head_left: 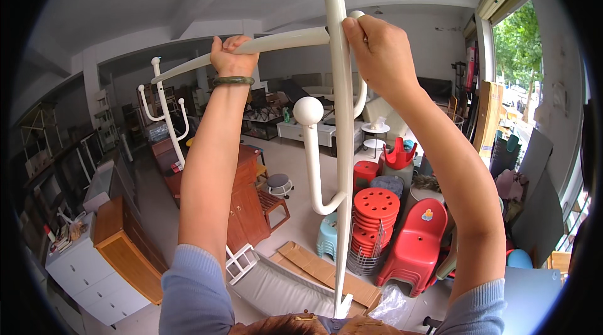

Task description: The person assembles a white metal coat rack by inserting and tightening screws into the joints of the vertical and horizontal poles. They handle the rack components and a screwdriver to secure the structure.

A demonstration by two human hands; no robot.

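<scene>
Left hand (231,53): raised overhead, fingers curled shut around a cream-white arm (251,49) of the coat rack; a dark green bangle (233,81) is worn on the wrist.
Right hand (377,52): raised beside the left, fingers wrapped together around the upright pole (343,165) where the horizontal arm meets it; the thumb is laid against the pole.
Coat rack: held up in front of the head, between both hands; the pole is seen running from the ceiling edge of the view down to the lower edge, roughly upright. A curved hook (312,165) ending in a ball knob (308,110) is seen branching from the pole below the hands.
Sleeves: grey-blue cuffs (191,285) are pushed back toward the elbows.
Behind, left: a second white coat rack (164,109) is stood by a brown wooden cabinet (245,200); a white drawer unit (94,278) with a wooden top is set nearer.
Behind, right: a stack of red plastic stools (375,219) and a red child's chair (419,244) are placed just beside each other.
Floor: flattened cardboard (314,266) is laid near the pole's lower end.
</scene>
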